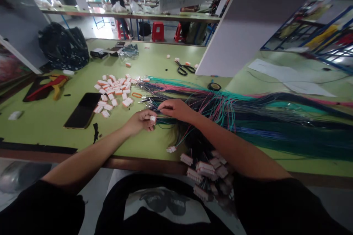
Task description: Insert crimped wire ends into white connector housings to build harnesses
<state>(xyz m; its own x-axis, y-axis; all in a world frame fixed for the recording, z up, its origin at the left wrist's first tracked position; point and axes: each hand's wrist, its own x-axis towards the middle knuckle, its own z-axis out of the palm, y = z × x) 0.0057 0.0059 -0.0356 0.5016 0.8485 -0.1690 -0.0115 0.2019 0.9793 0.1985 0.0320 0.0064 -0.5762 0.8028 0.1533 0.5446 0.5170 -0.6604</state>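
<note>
My left hand (143, 120) holds a small white and orange connector (153, 119) between thumb and fingers. Close to its right, my right hand (173, 109) pinches a thin wire (157, 111) near the connector. Bundles of green, pink, grey and dark wires (220, 99) spread across the table beyond and to the right of my right hand. Left of their bare ends lies a pile of loose white and orange connectors (114, 90). A wired connector (171, 149) rests by the front edge. Below it hangs a cluster of finished-looking wired connectors (205, 169).
On the left lie a black phone (82, 111) and red and yellow pliers (52, 85). Black scissors (184, 68) and a roll of black tape (214, 86) sit farther back. A white upright panel (231, 33) stands behind the wires. Paper (286, 77) lies at right.
</note>
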